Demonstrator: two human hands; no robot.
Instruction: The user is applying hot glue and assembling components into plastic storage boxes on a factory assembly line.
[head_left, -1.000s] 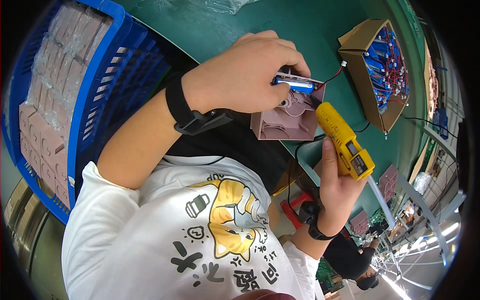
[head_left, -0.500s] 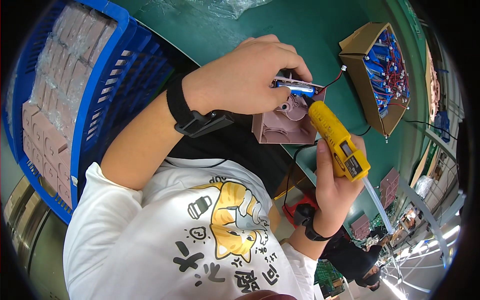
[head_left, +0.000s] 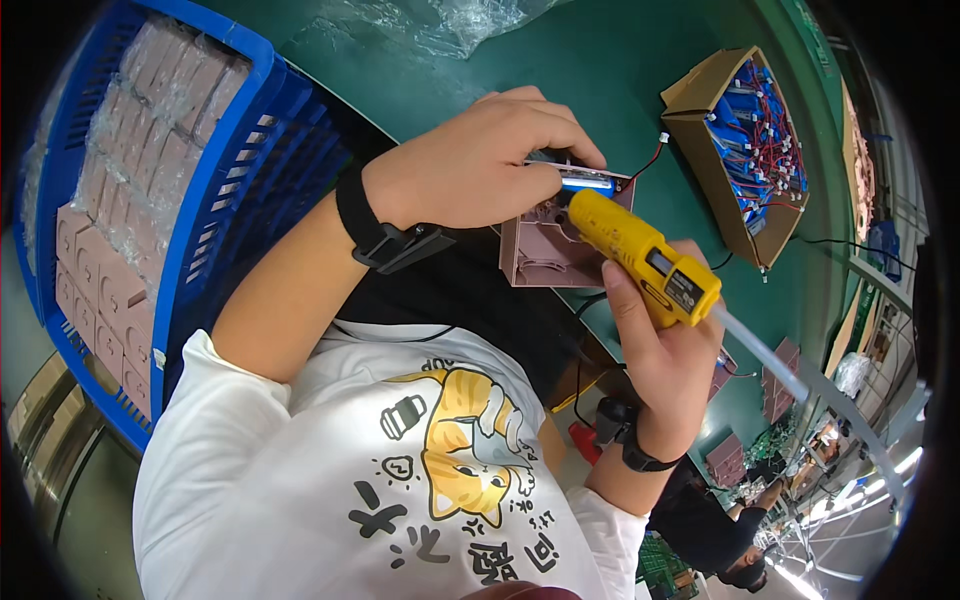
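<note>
A pink plastic housing (head_left: 545, 255), open side up, lies at the table's near edge. Inside it, along the far wall, sits a blue battery pack (head_left: 590, 184) with a red and black lead ending in a white plug. My left hand (head_left: 490, 155) grips the housing's far left side, its thumb at the battery's left end and the other fingers over the far wall. My right hand (head_left: 665, 345) is closed around a yellow hot glue gun (head_left: 645, 255). The gun's dark nozzle points into the housing beside the battery, close to my left thumb; its very tip is hidden. A translucent glue stick (head_left: 760, 352) protrudes from its back.
At the left, a blue crate (head_left: 215, 210) holds pink housings (head_left: 105, 290), some wrapped in clear plastic. A cardboard box (head_left: 690, 100) of blue batteries stands on the green table (head_left: 400, 80) at the right. Plastic film (head_left: 450, 30) lies at the far side. Another person (head_left: 715, 530) is at lower right.
The glue gun has moved left along the battery, and its nozzle is now nearer my left thumb. My left hand still grips the housing, which has shifted slightly left.
</note>
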